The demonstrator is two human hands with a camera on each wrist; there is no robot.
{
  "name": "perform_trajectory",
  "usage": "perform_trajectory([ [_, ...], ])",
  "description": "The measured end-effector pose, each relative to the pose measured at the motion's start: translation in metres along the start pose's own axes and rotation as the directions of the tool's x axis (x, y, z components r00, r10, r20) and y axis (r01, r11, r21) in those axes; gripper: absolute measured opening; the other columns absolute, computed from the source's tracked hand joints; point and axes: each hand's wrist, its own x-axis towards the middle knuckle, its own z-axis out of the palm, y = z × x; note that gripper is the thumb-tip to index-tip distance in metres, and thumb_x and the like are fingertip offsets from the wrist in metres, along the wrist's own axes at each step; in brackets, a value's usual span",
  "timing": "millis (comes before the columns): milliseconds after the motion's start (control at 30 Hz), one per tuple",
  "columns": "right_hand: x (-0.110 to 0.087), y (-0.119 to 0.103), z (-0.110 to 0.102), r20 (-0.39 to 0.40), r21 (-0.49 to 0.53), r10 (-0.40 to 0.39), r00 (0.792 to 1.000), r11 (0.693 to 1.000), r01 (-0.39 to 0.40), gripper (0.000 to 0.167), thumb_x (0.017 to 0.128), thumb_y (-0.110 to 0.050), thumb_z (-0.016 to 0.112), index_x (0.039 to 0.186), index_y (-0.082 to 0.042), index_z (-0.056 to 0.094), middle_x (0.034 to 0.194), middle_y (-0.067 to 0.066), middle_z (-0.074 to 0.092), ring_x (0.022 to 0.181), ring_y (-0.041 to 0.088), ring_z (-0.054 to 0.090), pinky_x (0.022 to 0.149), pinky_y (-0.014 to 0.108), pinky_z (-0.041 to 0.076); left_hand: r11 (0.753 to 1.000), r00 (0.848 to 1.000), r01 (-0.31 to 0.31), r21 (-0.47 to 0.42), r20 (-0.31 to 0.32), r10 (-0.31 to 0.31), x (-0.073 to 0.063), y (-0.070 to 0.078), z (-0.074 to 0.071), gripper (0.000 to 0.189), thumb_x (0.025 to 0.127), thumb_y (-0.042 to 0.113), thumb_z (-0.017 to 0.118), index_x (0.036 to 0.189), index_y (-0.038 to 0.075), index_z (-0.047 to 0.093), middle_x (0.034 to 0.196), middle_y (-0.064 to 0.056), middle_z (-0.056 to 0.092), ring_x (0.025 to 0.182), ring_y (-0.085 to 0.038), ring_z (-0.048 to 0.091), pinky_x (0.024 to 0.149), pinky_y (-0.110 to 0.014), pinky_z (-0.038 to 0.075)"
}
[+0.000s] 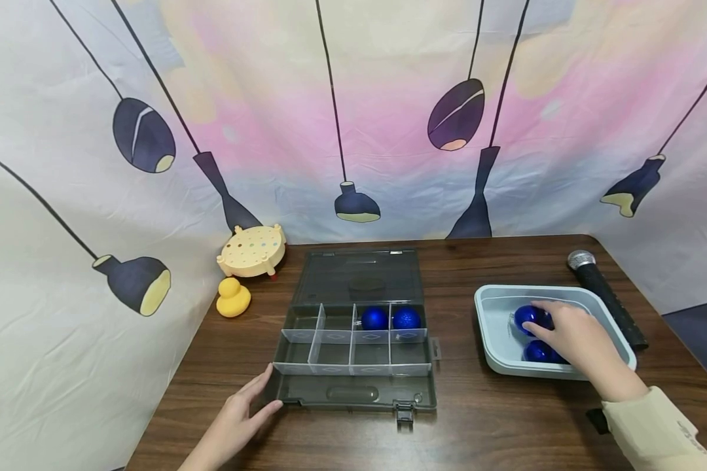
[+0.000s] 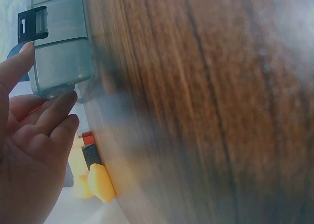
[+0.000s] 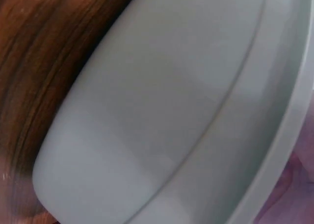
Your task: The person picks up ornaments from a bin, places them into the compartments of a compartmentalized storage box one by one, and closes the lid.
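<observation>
At the front left corner of a dark translucent compartment box [image 1: 353,394], my left hand [image 1: 234,416] touches the box, its thumb at the front wall and its fingers along the side. The left wrist view shows that hand [image 2: 37,131] by the box's end, the thumb tip near a black latch [image 2: 33,24]. Two blue balls [image 1: 374,318] sit in separate back-row compartments on the right. Over the pale blue tub [image 1: 495,356], my right hand [image 1: 574,333] pinches a blue ball [image 1: 529,318] between thumb and fingers. Another blue ball [image 1: 537,351] lies in the tub, partly hidden.
The box's lid [image 1: 362,275] lies back toward the patterned cloth. A microphone [image 1: 609,297] lies along the tub's right side. At the back left are a yellow duck [image 1: 232,298] and a cream round stand [image 1: 252,250]. In the right wrist view, the tub's wall [image 3: 147,101] fills most of the frame.
</observation>
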Motion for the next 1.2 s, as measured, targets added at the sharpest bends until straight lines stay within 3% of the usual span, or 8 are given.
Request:
perform_trajectory([
  [233, 0.0, -0.009, -0.005, -0.059, 0.01, -0.002, 0.998, 1.0, 0.003, 0.06, 0.083, -0.035, 0.076, 0.123, 0.007, 0.059, 0.111, 0.032, 0.061, 0.097, 0.048, 0.058, 0.082, 0.064, 0.045, 1.0, 1.0, 0.013, -0.023, 0.011, -0.013, 0.0, 0.0, 0.0, 0.064, 0.089, 0.024, 0.071, 0.14, -0.004, 0.045, 0.138, -0.019, 0.049, 0.126, -0.032, 0.045, 0.099, -0.051, 0.039],
  [433, -0.003, -0.017, -0.01, -0.145, 0.018, -0.049, 0.988, 0.998, 0.053, 0.057, 0.082, -0.033, 0.077, 0.121, 0.006, 0.061, 0.084, 0.017, 0.064, 0.066, 0.025, 0.053, 0.064, 0.049, 0.051, 0.999, 0.999, 0.028, -0.024, 0.015, -0.028, -0.001, -0.001, 0.0, 0.064, 0.089, 0.025, 0.071, 0.14, -0.004, 0.045, 0.138, -0.02, 0.049, 0.125, -0.034, 0.046, 0.098, -0.054, 0.039],
  [633, -0.005, -0.026, -0.014, -0.206, 0.015, -0.069, 0.976, 0.997, 0.074, 0.058, 0.082, -0.035, 0.077, 0.12, 0.006, 0.061, 0.076, 0.009, 0.061, 0.061, 0.019, 0.047, 0.055, 0.04, 0.047, 0.999, 0.999, 0.029, -0.029, 0.02, -0.028, -0.001, -0.001, 0.0, 0.064, 0.09, 0.025, 0.07, 0.141, -0.004, 0.045, 0.139, -0.02, 0.049, 0.125, -0.035, 0.046, 0.098, -0.054, 0.039],
  [833, -0.008, -0.036, -0.021, -0.244, 0.018, -0.094, 0.965, 0.995, 0.101, 0.058, 0.082, -0.037, 0.077, 0.121, 0.003, 0.062, 0.089, 0.018, 0.066, 0.062, 0.019, 0.049, 0.055, 0.043, 0.05, 0.999, 0.999, 0.029, -0.03, 0.017, -0.028, 0.0, -0.002, 0.001, 0.064, 0.09, 0.024, 0.071, 0.141, -0.003, 0.045, 0.138, -0.02, 0.049, 0.125, -0.034, 0.046, 0.098, -0.054, 0.039],
  [1000, -0.01, -0.047, -0.026, -0.301, 0.008, -0.135, 0.944, 0.99, 0.144, 0.055, 0.081, -0.033, 0.079, 0.122, 0.0, 0.063, 0.094, 0.018, 0.067, 0.059, 0.018, 0.052, 0.052, 0.037, 0.048, 0.998, 0.999, 0.042, -0.045, 0.028, -0.041, 0.0, -0.002, 0.0, 0.064, 0.09, 0.025, 0.07, 0.142, -0.002, 0.044, 0.139, -0.02, 0.048, 0.126, -0.034, 0.045, 0.098, -0.053, 0.039],
  [1200, -0.012, -0.06, -0.025, -0.348, 0.038, -0.138, 0.927, 0.986, 0.161, 0.056, 0.08, -0.031, 0.08, 0.125, -0.002, 0.062, 0.113, 0.024, 0.064, 0.088, 0.038, 0.064, 0.069, 0.055, 0.053, 0.999, 0.999, 0.028, -0.034, 0.025, -0.027, 0.0, -0.001, 0.001, 0.063, 0.09, 0.024, 0.07, 0.142, -0.002, 0.044, 0.139, -0.019, 0.049, 0.126, -0.033, 0.045, 0.099, -0.054, 0.038],
])
